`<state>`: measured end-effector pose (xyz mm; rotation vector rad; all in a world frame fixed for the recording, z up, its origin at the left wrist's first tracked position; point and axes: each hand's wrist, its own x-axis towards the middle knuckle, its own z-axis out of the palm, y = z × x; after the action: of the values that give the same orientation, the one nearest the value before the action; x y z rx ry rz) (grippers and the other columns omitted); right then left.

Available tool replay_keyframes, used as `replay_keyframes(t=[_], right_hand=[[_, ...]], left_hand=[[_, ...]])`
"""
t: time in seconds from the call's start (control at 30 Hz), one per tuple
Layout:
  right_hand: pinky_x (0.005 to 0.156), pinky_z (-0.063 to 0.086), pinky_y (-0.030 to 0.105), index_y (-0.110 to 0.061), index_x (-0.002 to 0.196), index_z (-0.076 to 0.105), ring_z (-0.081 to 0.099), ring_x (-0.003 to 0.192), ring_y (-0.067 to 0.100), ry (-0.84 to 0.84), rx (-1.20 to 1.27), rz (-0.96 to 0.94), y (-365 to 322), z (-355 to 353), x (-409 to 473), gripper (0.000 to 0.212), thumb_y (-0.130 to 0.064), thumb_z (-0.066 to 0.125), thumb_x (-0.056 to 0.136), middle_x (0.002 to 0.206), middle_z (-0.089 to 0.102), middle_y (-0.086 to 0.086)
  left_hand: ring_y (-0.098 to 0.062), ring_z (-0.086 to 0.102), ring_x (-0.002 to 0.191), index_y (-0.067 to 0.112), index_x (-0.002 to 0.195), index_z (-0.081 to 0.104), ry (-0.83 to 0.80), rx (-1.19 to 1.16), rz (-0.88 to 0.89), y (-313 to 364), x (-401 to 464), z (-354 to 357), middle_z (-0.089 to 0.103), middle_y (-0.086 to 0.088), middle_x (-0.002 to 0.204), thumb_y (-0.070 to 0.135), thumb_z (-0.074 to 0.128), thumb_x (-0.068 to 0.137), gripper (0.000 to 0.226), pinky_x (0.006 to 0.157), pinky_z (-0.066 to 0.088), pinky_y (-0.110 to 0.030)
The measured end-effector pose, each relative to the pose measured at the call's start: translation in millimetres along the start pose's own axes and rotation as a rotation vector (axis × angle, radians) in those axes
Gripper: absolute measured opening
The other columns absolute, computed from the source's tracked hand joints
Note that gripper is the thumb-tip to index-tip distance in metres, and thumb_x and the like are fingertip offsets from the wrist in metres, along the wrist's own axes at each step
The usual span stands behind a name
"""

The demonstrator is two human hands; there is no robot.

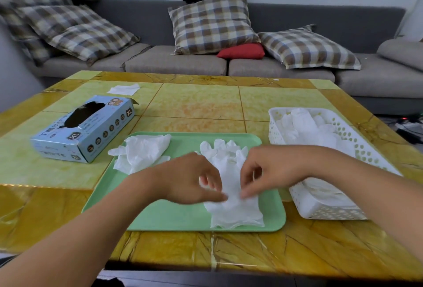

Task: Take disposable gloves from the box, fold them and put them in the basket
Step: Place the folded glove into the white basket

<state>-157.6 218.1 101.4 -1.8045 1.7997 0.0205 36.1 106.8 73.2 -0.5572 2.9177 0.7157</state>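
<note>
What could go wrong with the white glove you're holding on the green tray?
Both hands, left and right, seem to pinch the flat glove near its middle, so the thin material might bunch and fold crookedly. The glove's cuff lies close to the tray's near edge, so a tug could drag it onto the table. The loose gloves at the tray's left corner already hang over its rim and may slide off.

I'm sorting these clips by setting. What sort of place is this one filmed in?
Most likely a home living room. A long grey sofa with checked cushions runs behind a low yellow table, where both hands work on a white glove over a green tray.
</note>
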Motion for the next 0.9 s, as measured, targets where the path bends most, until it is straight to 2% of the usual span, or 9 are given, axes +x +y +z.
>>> replay_keyframes(t=[0.07, 0.13, 0.23, 0.3, 0.37, 0.47, 0.63, 0.8, 0.9], right_hand=[[0.062, 0.045, 0.015, -0.023, 0.096, 0.079, 0.061, 0.067, 0.0, 0.295, 0.058, -0.019, 6, -5, 14, 0.019, -0.04, 0.069, 0.094, 0.082, 0.072, -0.011], [0.064, 0.043, 0.019, -0.021, 0.101, 0.076, 0.058, 0.069, 0.002, 0.426, -0.03, 0.001, 9, -4, 30, 0.015, -0.033, 0.068, 0.094, 0.083, 0.067, -0.01], [0.073, 0.042, 0.029, -0.021, 0.112, 0.07, 0.052, 0.085, 0.009, 0.336, -0.205, 0.092, 12, 4, 50, 0.022, -0.032, 0.066, 0.093, 0.085, 0.055, -0.014], [0.081, 0.05, 0.034, -0.018, 0.122, 0.064, 0.057, 0.1, 0.017, 0.318, -0.231, 0.165, 14, 6, 57, 0.035, -0.033, 0.066, 0.09, 0.102, 0.062, -0.007], [0.085, 0.055, 0.041, -0.015, 0.133, 0.054, 0.062, 0.104, 0.024, 0.316, -0.246, 0.215, 19, 6, 60, 0.052, -0.034, 0.067, 0.086, 0.116, 0.064, 0.002], [0.085, 0.055, 0.044, -0.014, 0.139, 0.045, 0.062, 0.104, 0.026, 0.302, -0.245, 0.247, 23, 7, 63, 0.063, -0.033, 0.069, 0.083, 0.119, 0.062, 0.005], [0.073, 0.042, 0.031, -0.024, 0.133, 0.054, 0.052, 0.096, 0.016, 0.429, -0.198, 0.156, 19, 9, 65, 0.053, -0.03, 0.071, 0.084, 0.106, 0.053, -0.006], [0.074, 0.04, 0.028, -0.02, 0.124, 0.064, 0.058, 0.108, 0.021, 0.424, -0.214, 0.24, 24, 11, 66, 0.037, -0.026, 0.072, 0.089, 0.12, 0.061, 0.0], [0.063, 0.038, 0.025, -0.022, 0.108, 0.068, 0.06, 0.098, 0.021, 0.442, -0.147, 0.274, 29, 9, 68, 0.022, -0.024, 0.073, 0.087, 0.107, 0.06, -0.003]], left_hand=[[-0.001, 0.064, 0.076, 0.03, 0.079, 0.072, 0.234, 0.033, -0.127, -11, 10, -1, 0.069, 0.016, 0.078, 0.067, 0.067, 0.081, 0.037, 0.072, 0.054, -0.026], [-0.01, 0.064, 0.074, 0.027, 0.075, 0.067, 0.349, 0.196, -0.273, -20, 19, 0, 0.065, 0.012, 0.075, 0.062, 0.072, 0.08, 0.036, 0.069, 0.055, -0.03], [-0.017, 0.062, 0.078, 0.023, 0.077, 0.064, 0.337, 0.259, -0.373, -29, 28, 7, 0.064, 0.006, 0.08, 0.051, 0.076, 0.08, 0.031, 0.064, 0.048, -0.027], [-0.017, 0.062, 0.078, 0.023, 0.078, 0.064, 0.314, 0.25, -0.375, -33, 32, 11, 0.064, 0.005, 0.083, 0.044, 0.076, 0.081, 0.024, 0.063, 0.046, -0.027], [-0.019, 0.063, 0.082, 0.025, 0.082, 0.062, 0.319, 0.238, -0.361, -37, 34, 15, 0.064, 0.005, 0.088, 0.038, 0.072, 0.084, 0.017, 0.065, 0.046, -0.028], [-0.022, 0.063, 0.089, 0.026, 0.102, 0.057, 0.332, 0.224, -0.334, -41, 37, 18, 0.064, 0.004, 0.099, 0.032, 0.065, 0.087, 0.017, 0.072, 0.051, -0.032], [-0.026, 0.065, 0.088, 0.021, 0.126, 0.053, 0.414, 0.158, -0.321, -47, 45, 18, 0.068, -0.003, 0.108, 0.011, 0.055, 0.091, 0.036, 0.075, 0.057, -0.041], [-0.027, 0.061, 0.095, 0.02, 0.123, 0.053, 0.559, 0.188, -0.292, -51, 50, 15, 0.057, -0.001, 0.12, 0.012, 0.061, 0.095, 0.03, 0.074, 0.053, -0.041], [-0.017, 0.053, 0.097, 0.024, 0.113, 0.064, 0.507, 0.168, -0.187, -48, 53, 14, 0.052, 0.003, 0.115, 0.027, 0.067, 0.094, 0.02, 0.076, 0.049, -0.032]])
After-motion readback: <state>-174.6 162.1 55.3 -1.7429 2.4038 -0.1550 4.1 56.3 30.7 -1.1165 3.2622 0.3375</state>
